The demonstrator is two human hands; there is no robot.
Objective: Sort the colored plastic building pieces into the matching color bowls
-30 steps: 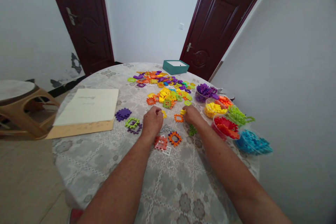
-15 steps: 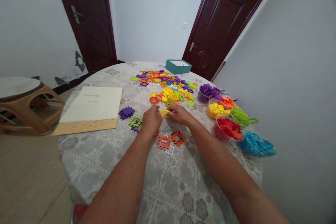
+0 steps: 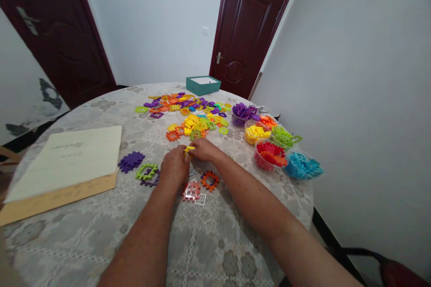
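Observation:
Between my two hands is a yellow plastic building piece point(image 3: 189, 149), partly covered by fingers. My left hand point(image 3: 175, 166) grips it from the left, and my right hand point(image 3: 204, 149) pinches it from the right. Close to my left wrist lie a salmon square piece point(image 3: 191, 191) and a white window-frame piece point(image 3: 201, 199). An orange square frame point(image 3: 209, 181) with purple on it rests under my right forearm's left side. Left of my left hand are a green frame point(image 3: 147, 171) and purple notched pieces point(image 3: 131, 161). A yellow pile point(image 3: 191, 123) sits just beyond my hands.
Mixed coloured pieces point(image 3: 175, 106) spread over the far table, before a teal box point(image 3: 203, 85). Clear tubs on the right hold purple point(image 3: 243, 113), yellow point(image 3: 256, 133), red point(image 3: 271, 154) and blue pieces point(image 3: 303, 166); green pieces point(image 3: 283, 137) lie among them. Paper sheets point(image 3: 67, 157) cover the left side.
The view has turned to the right, so the table's things appear further left. Both hands still hold the yellow piece, which now looks more tilted and more covered by fingers.

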